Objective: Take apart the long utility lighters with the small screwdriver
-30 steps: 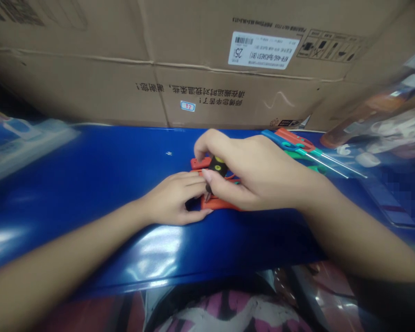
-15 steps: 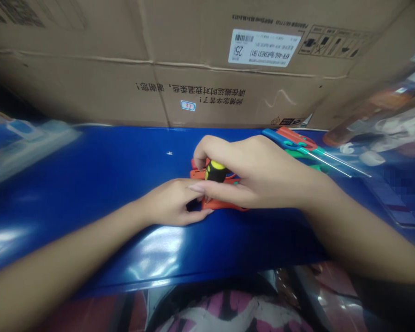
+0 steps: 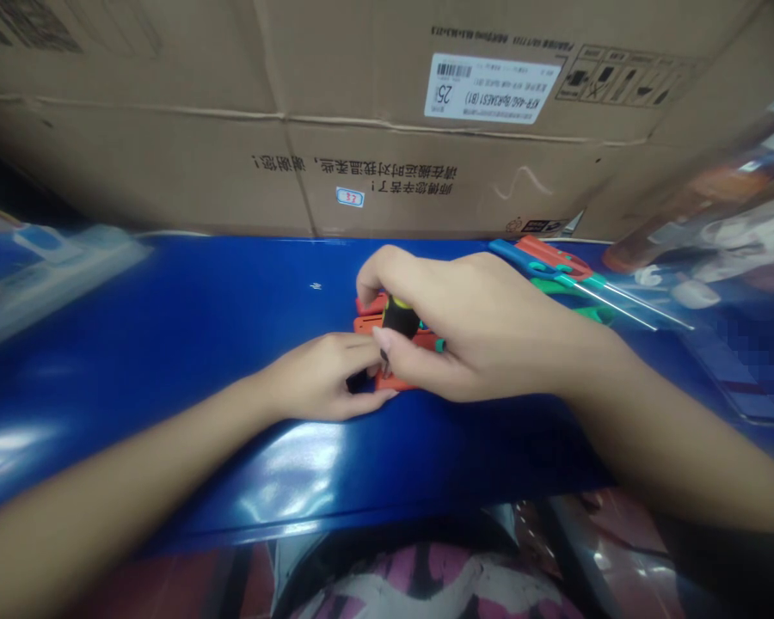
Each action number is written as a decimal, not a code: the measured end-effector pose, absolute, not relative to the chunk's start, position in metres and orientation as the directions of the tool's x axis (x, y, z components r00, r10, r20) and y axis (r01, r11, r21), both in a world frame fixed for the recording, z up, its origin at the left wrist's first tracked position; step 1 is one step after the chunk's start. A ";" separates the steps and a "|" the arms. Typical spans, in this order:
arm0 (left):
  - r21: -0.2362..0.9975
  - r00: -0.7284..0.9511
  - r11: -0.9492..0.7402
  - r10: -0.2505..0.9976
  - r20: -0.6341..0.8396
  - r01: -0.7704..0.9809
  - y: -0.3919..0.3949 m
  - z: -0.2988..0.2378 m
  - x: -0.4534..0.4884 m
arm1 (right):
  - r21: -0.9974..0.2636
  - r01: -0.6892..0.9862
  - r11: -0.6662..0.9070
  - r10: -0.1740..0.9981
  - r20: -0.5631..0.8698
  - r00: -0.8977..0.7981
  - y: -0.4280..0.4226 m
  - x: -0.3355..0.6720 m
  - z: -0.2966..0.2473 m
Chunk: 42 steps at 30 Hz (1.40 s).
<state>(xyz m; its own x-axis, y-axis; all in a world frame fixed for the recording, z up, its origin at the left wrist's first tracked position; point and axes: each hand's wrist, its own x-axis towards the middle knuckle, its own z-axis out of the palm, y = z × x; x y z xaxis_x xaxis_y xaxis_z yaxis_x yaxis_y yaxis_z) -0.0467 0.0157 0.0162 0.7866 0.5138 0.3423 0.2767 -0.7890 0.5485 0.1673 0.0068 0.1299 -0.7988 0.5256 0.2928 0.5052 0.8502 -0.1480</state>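
Near the middle of the blue table, my right hand (image 3: 470, 322) is closed around a short screwdriver (image 3: 400, 318) with a black and yellow handle. The screwdriver stands roughly upright, shaft down, over an orange plastic toy part (image 3: 396, 383) with teal bits. My left hand (image 3: 326, 378) grips the left end of that orange part and holds it against the table, its thumb along the near edge. Much of the part and the screwdriver's tip are hidden under my hands.
A large cardboard box (image 3: 199, 172) stands along the back of the blue table (image 3: 187, 309). Toy pieces in blue, orange and green (image 3: 548, 262) with metal rods lie at the back right, near clear plastic bags (image 3: 748, 223). A blurred clear plastic item (image 3: 58, 266) lies at left.
My right thumb and fingers have shifted around the screwdriver handle, and the handle has turned, showing less yellow. My left hand keeps its place on the orange part.
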 end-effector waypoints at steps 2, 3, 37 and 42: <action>0.553 0.793 -0.785 0.513 0.328 0.279 0.016 0.017 -0.046 | -0.143 0.484 0.863 0.504 0.297 -0.811 0.007 0.168 0.130; 0.558 0.798 -0.783 0.510 0.320 0.276 0.016 0.017 -0.046 | -0.134 0.479 0.868 0.497 0.290 -0.818 0.008 0.169 0.130; 0.562 0.799 -0.776 0.516 0.307 0.286 0.016 0.016 -0.046 | -0.172 0.461 0.870 0.492 0.257 -0.832 0.007 0.171 0.133; 0.585 0.807 -0.764 0.513 0.292 0.273 0.016 0.016 -0.046 | -0.162 0.481 0.862 0.507 0.254 -0.823 0.004 0.171 0.134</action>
<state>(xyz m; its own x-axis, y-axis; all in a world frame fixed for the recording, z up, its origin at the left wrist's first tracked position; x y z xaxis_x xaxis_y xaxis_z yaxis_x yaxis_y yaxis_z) -0.0458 0.0165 0.0161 0.8072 0.5127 0.2925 0.2733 -0.7639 0.5846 0.1708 0.0042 0.1336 -0.8235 0.5072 0.2543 0.4807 0.8618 -0.1621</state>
